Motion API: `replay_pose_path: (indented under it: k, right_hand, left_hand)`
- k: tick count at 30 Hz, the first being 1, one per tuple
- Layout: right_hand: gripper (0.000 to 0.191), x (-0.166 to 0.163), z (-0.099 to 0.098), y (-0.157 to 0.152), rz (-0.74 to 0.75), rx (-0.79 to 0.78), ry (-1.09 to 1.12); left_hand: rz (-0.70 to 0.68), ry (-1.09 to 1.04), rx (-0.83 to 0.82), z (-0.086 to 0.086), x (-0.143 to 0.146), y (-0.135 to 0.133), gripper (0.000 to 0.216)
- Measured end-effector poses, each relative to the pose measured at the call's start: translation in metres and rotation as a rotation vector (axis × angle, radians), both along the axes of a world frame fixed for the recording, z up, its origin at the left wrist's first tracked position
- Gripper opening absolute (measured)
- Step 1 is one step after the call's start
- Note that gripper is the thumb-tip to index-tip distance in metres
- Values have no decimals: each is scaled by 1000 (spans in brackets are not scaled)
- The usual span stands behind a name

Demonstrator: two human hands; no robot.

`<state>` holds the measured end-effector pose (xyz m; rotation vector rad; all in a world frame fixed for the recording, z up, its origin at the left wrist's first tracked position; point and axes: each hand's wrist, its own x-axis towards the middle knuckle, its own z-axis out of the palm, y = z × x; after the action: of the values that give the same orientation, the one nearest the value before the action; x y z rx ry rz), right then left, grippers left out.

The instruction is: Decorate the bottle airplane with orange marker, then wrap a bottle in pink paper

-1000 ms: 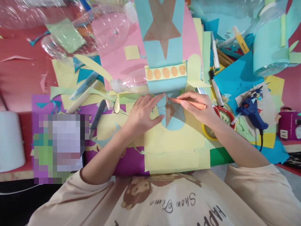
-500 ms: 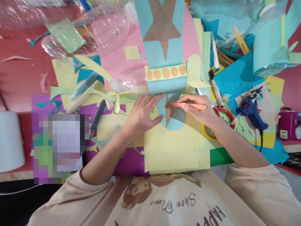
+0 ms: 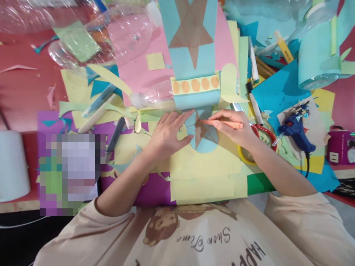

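My right hand (image 3: pixel 233 125) is closed around an orange marker (image 3: pixel 226 123), its tip on a star (image 3: pixel 200 133) drawn on a rounded piece of light blue paper (image 3: pixel 203 147). Part of the star is coloured brown; its right side shows only lines. My left hand (image 3: pixel 170 135) lies flat with fingers apart, its index finger and thumb on the left edge of the blue paper. Just beyond lies a plastic bottle (image 3: pixel 158 95) on its side, wrapped in blue paper with a yellow strip of orange dots (image 3: pixel 196 85). A larger brown star (image 3: pixel 192 33) on blue paper lies farther back.
Red-and-yellow-handled scissors (image 3: pixel 249 159) lie beneath my right forearm. A blue glue gun (image 3: pixel 296 131) rests on scrap to the right. Several markers (image 3: pixel 255 105), paper cuttings and clear bottles (image 3: pixel 130 40) surround the work. A blue-wrapped bottle (image 3: pixel 318 48) stands at back right.
Almost nothing differs. Both hands keep their places, and the marker tip stays on the small star.
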<state>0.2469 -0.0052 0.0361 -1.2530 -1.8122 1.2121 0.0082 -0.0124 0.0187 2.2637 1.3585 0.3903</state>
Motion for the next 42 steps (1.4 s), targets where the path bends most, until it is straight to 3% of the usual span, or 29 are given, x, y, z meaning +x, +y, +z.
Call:
replay_pose_path:
  k: [21,26,33,39,42]
  right_hand:
    - [15,0,-2,1,-4,18,-19]
    - [16,-2,-2,1,-24,-11,78]
    - [11,-1,-2,1,-34,6,-29]
    - [12,-3,0,-1,-39,-27,88]
    - [9,-2,0,-1,-40,1,19]
  left_hand:
    - [-20,17,64,-2,0,0,60]
    - [-8,1,67,-2,1,0,61]
    - [-19,10,73,-3,0,-1,60]
    - [-28,-25,107,-4,0,-2,59]
    - [-28,-26,106,-4,0,-3,60]
